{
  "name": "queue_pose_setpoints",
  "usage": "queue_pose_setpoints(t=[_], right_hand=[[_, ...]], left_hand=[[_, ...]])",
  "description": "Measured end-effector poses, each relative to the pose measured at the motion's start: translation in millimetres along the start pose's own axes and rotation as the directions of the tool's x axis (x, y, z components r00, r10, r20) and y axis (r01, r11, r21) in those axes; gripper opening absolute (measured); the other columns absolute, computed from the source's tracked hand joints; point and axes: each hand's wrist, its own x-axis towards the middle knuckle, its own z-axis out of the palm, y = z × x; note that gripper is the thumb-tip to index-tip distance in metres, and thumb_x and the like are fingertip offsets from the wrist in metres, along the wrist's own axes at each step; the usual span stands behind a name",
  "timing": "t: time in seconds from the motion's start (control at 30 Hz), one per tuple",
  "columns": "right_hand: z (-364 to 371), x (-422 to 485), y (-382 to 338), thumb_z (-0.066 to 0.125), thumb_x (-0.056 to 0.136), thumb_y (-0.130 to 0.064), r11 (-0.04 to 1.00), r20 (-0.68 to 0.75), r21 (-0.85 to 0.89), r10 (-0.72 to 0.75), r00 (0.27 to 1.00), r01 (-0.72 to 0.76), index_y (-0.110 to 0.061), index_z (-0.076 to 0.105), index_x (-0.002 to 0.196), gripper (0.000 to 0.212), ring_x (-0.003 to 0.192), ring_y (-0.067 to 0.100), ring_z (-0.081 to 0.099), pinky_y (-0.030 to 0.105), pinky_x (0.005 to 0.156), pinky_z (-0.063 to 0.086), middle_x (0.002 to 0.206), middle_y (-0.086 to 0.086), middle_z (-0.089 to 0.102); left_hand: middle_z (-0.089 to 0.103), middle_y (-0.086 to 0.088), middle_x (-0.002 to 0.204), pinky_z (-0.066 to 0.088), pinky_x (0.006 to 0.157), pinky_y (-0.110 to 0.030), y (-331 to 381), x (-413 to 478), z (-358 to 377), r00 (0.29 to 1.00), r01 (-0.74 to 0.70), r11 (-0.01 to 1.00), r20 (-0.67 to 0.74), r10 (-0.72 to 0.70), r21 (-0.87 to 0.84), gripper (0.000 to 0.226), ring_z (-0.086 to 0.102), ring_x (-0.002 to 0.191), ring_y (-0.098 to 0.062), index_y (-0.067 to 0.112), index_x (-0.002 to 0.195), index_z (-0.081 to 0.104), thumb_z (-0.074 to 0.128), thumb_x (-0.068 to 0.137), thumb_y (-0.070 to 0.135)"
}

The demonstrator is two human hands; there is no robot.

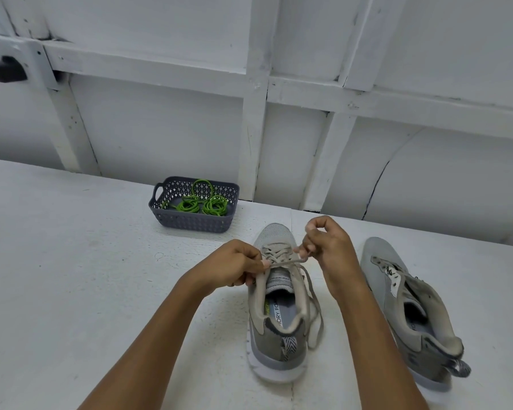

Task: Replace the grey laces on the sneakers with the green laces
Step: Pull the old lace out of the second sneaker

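Two grey sneakers stand on the white table, toes pointing away from me. The left sneaker (279,309) still carries its grey lace (313,294), whose loose end trails down the shoe's right side. My left hand (234,266) pinches the lace at the upper eyelets on the shoe's left side. On the shoe's right side, my right hand (328,247) pinches the same lace and holds it a little higher. The right sneaker (409,309) has bare eyelets and no lace. Coils of green laces (202,204) lie in a dark grey basket (194,221) behind the shoes.
The white table (71,261) runs to a white panelled wall (160,128) just behind the basket. A black plug with a cable (0,72) hangs on the wall at far left.
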Motion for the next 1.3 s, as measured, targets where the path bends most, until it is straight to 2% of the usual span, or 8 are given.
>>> queue_pose_setpoints(t=[0.1, 0.23, 0.47, 0.73, 0.9, 1.07, 1.17, 1.3], right_hand=[[-0.4, -0.6, 0.4, 0.06, 0.094, -0.015, 0.937, 0.071, -0.344, -0.042, 0.997, 0.064, -0.018, 0.061, 0.08, 0.015, 0.056, 0.006, 0.052, 0.025, 0.066, 0.043, 0.058, -0.014, 0.057], [7.0, -4.5, 0.4, 0.074, 0.083, -0.029, 0.572, 0.313, -0.793, 0.089, 0.946, 0.208, -0.029, 0.073, 0.079, 0.005, 0.081, 0.005, 0.062, 0.025, 0.072, 0.048, 0.084, -0.009, 0.071], [8.1, -1.4, -1.4, 0.056, 0.095, -0.008, 0.971, 0.082, -0.24, -0.005, 0.997, 0.025, -0.012, 0.057, 0.077, 0.019, 0.093, 0.017, 0.069, 0.025, 0.08, 0.052, 0.094, -0.001, 0.075], [3.8, 8.2, 8.7, 0.041, 0.1, -0.004, 0.965, -0.159, 0.253, 0.105, 0.982, -0.063, -0.014, 0.045, 0.08, 0.024, 0.041, 0.01, 0.031, 0.024, 0.045, 0.036, 0.056, -0.001, 0.032], [-21.9, 8.7, 5.4, 0.061, 0.095, -0.025, 0.985, -0.241, -0.169, 0.002, 0.97, -0.044, -0.018, 0.051, 0.082, 0.018, 0.049, 0.01, 0.032, 0.024, 0.046, 0.031, 0.061, -0.003, 0.04], [-28.1, -3.3, 13.3, 0.073, 0.079, -0.053, 0.749, -0.028, -0.66, 0.053, 0.998, -0.058, -0.026, 0.059, 0.097, 0.036, 0.09, 0.01, 0.055, 0.032, 0.079, 0.046, 0.098, -0.009, 0.061], [-27.7, -10.0, 14.6, 0.073, 0.075, -0.061, 0.679, 0.025, -0.732, 0.102, 0.994, -0.051, -0.032, 0.058, 0.119, 0.055, 0.117, 0.005, 0.042, 0.031, 0.093, 0.04, 0.12, -0.015, 0.051], [-27.9, -12.9, 13.2, 0.078, 0.075, -0.051, 0.747, 0.081, -0.665, 0.109, 0.991, -0.028, -0.032, 0.066, 0.106, 0.038, 0.099, -0.001, 0.062, 0.024, 0.086, 0.05, 0.104, -0.016, 0.068]], left_hand=[[0.05, -0.013, 0.061, 0.024, 0.044, -0.02, -0.1, 1.6, 0.8, 1.0, -0.001, 1.0, 0.001, 0.001, 0.013, 0.036, 0.032, 0.047, -0.014, 0.01, 0.061, 0.054, 0.065, 0.094, 0.016], [0.049, -0.014, 0.062, 0.023, 0.045, -0.023, -0.3, 2.1, 0.4, 1.0, -0.012, 0.999, -0.001, 0.012, 0.031, 0.033, 0.032, 0.047, -0.014, 0.009, 0.062, 0.055, 0.064, 0.094, 0.015], [0.052, -0.008, 0.056, 0.026, 0.045, -0.02, -1.5, -0.2, -0.7, 1.0, -0.018, 1.0, -0.007, 0.018, 0.022, 0.034, 0.034, 0.046, -0.012, 0.008, 0.063, 0.055, 0.063, 0.095, 0.015], [0.052, -0.008, 0.059, 0.028, 0.045, -0.018, -2.0, -1.3, -0.4, 1.0, -0.024, 0.999, -0.015, 0.024, 0.035, 0.03, 0.037, 0.045, -0.01, 0.002, 0.071, 0.058, 0.064, 0.096, 0.018], [0.057, 0.0, 0.058, 0.034, 0.047, -0.017, -4.2, -0.5, -0.1, 0.998, -0.043, 0.991, -0.028, 0.047, 0.123, 0.034, 0.042, 0.045, -0.005, 0.009, 0.067, 0.057, 0.065, 0.095, 0.027], [0.064, 0.008, 0.073, 0.042, 0.06, -0.026, -0.4, 4.5, 5.5, 0.982, -0.089, 0.931, -0.127, 0.142, 0.354, 0.02, 0.052, 0.055, -0.001, 0.019, 0.078, 0.059, 0.071, 0.087, 0.033], [0.063, 0.009, 0.097, 0.051, 0.073, -0.033, 7.0, 5.3, 9.9, 0.945, -0.218, 0.853, -0.114, 0.305, 0.474, 0.017, 0.059, 0.079, -0.006, 0.027, 0.097, 0.059, 0.071, 0.086, 0.033], [0.056, 0.005, 0.114, 0.045, 0.089, -0.035, 12.3, 12.2, 19.0, 0.9, -0.287, 0.663, -0.042, 0.434, 0.692, 0.018, 0.047, 0.109, -0.012, 0.027, 0.103, 0.067, 0.069, 0.086, 0.035]])
